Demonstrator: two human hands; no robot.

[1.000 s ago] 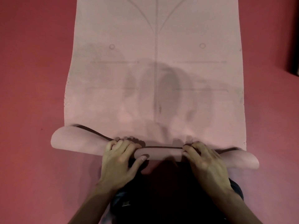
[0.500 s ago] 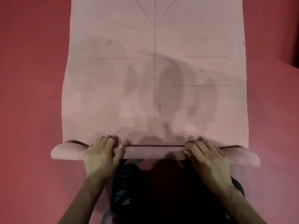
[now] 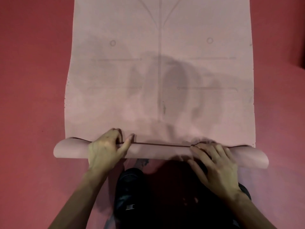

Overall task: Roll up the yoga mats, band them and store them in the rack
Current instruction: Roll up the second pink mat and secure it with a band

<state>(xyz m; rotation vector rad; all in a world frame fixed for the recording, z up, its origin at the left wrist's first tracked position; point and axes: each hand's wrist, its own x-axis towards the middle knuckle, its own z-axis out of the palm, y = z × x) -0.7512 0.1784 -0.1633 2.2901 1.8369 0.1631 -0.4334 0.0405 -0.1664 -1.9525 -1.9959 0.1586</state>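
Note:
A pale pink yoga mat (image 3: 160, 71) with faint alignment lines lies flat on the floor and stretches away from me. Its near end is turned into a thin roll (image 3: 160, 150) that runs across the view. My left hand (image 3: 105, 149) grips the left part of the roll, fingers curled over its top and thumb along it. My right hand (image 3: 212, 162) lies over the right part, fingers curled around the roll. Both ends of the roll stick out looser than the middle.
Red floor (image 3: 33, 80) surrounds the mat on both sides. My dark-clad legs (image 3: 148, 195) are just behind the roll. A dark edge (image 3: 302, 52) shows at the far right.
The roll has been turned a little further onto the mat and evened out. My left hand slid outward to the left along it; my right hand stayed on the right part.

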